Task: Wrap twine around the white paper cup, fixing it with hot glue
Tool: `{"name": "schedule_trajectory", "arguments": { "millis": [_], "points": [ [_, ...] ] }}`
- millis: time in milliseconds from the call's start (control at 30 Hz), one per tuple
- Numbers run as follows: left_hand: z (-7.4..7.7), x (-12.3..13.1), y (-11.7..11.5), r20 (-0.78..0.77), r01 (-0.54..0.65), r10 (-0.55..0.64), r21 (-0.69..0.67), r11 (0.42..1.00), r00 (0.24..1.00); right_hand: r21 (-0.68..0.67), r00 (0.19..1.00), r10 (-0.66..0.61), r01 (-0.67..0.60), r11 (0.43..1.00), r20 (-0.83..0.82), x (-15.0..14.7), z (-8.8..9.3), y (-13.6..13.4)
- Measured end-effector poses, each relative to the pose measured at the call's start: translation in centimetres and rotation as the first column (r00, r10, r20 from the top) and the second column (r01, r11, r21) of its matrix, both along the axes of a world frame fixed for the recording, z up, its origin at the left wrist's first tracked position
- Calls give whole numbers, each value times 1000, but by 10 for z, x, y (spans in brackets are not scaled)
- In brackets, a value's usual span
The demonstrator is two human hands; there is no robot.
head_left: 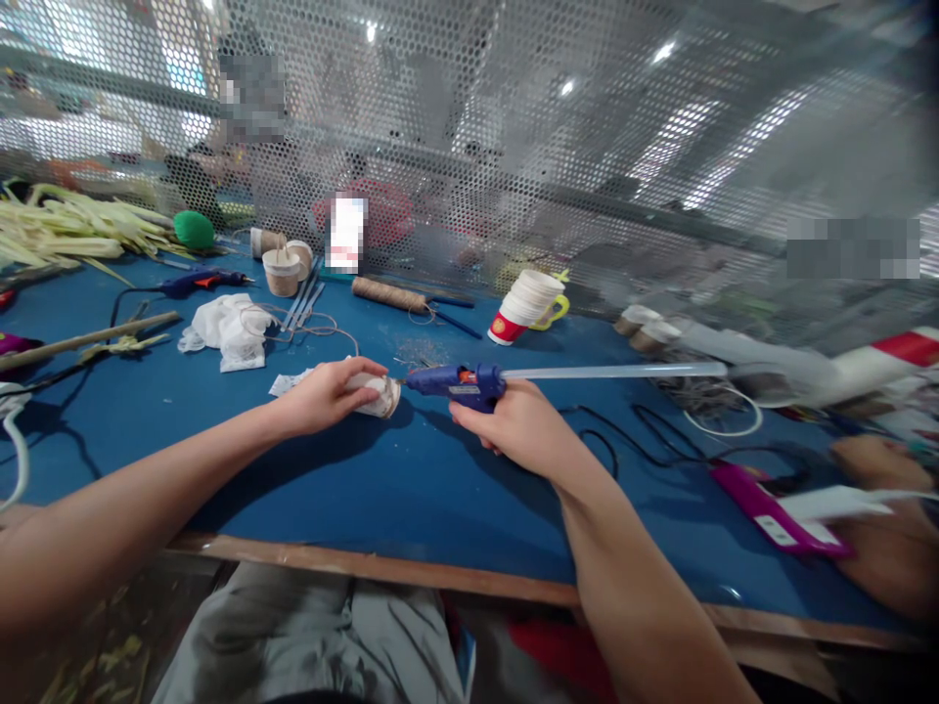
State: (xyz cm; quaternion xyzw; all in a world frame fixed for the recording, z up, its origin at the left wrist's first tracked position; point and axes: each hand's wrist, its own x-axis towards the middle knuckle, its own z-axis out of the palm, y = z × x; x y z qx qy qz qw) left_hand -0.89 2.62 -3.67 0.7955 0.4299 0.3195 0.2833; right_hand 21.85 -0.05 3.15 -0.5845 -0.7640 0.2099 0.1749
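My left hand (330, 396) is closed around a small white paper cup (382, 395) that lies on its side, its rim facing right. In my right hand (517, 425) is a blue hot glue gun (462, 384), gripped by its handle. A long clear glue stick (616, 372) juts out of its back to the right. The gun's nozzle points left and sits at the cup's rim; I cannot tell if they touch. A piece of white lace (290, 381) shows just behind my left hand.
A stack of paper cups (524, 305), a twine spool (388, 293), twine-wrapped cups (283, 272) and white cloth (229, 330) lie behind my hands. A second glue gun (201, 282) rests at left. At right are black cables, a purple power strip (778, 513) and another person's arm (880, 518).
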Motion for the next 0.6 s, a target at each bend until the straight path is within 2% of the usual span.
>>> {"name": "schedule_trajectory", "arguments": {
  "millis": [600],
  "points": [
    [2,0,-1,-7,3,-3,-16,1000,1000,-61,1000,-10,8,998,-27,1,3,-3]
  ]
}}
